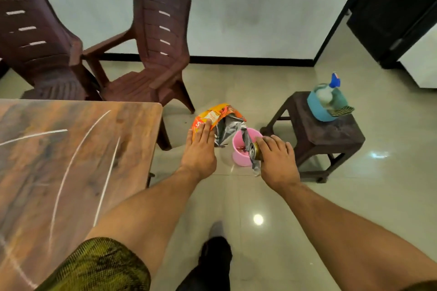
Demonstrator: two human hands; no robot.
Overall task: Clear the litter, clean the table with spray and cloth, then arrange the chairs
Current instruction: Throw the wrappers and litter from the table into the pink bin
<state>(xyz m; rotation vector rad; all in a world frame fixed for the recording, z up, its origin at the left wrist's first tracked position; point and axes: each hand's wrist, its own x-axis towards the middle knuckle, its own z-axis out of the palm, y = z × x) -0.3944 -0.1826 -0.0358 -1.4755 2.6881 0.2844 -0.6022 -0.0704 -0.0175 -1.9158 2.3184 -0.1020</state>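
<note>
A dark brown stool (331, 134) stands on the glossy beige tiled floor (272, 196), which reflects a ceiling light. Behind it is a pale wall (248, 7) with black skirting (236, 60). A black door (392, 7) stands at the right.

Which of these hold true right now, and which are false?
1. The left hand holds an orange snack bag. True.
2. The right hand has its grip on a can. True.
3. The spray bottle stands on the wooden table. False: it stands on the dark stool with a cloth.
4. The small bin on the floor is blue. False: it is pink.
5. Two brown chairs stand behind the table. True.
</note>
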